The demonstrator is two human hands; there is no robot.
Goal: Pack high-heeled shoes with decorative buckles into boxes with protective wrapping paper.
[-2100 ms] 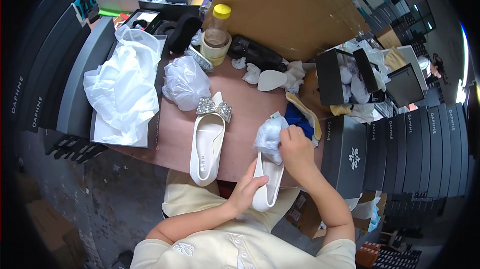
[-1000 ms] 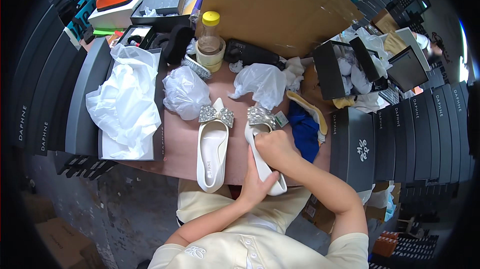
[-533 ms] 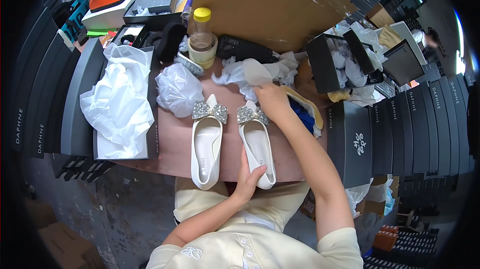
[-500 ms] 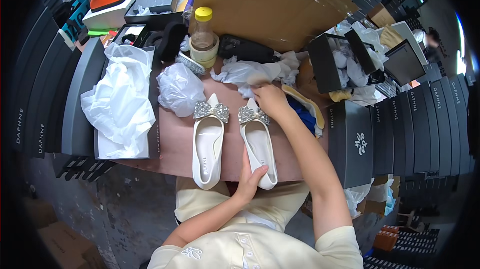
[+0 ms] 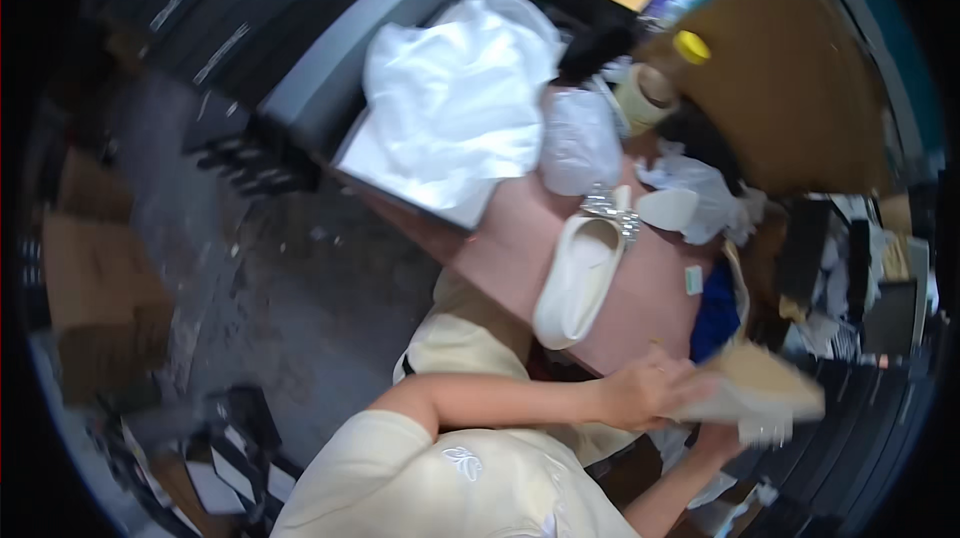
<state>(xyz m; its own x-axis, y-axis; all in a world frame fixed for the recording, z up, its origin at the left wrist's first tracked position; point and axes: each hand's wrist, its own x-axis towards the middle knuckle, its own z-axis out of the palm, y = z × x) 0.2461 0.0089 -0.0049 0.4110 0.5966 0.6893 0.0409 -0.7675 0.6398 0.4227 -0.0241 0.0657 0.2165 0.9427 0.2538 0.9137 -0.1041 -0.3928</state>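
Observation:
My left hand (image 5: 648, 390) grips a cream flat shoe (image 5: 762, 386) that is turned sole up, its tan sole facing the camera, off the near right edge of the pink table (image 5: 655, 303). My right hand (image 5: 716, 435) comes up beneath the same shoe and is mostly hidden by it. The picture is blurred there. The matching cream shoe (image 5: 578, 280), with a sparkly bow (image 5: 612, 210) at its toe, lies on the table, apart from both hands.
An open grey box (image 5: 330, 88) with white tissue paper (image 5: 455, 103) stands at the table's left. A crumpled paper ball (image 5: 580, 143), a yellow-capped bottle (image 5: 662, 86), more white paper (image 5: 700, 200) and a blue cloth (image 5: 715, 313) lie around. Dark boxes stack at both sides.
The right-hand shoe has been lifted off the table and flipped sole up toward me. My head has swung left and down, so the table now sits at the upper right.

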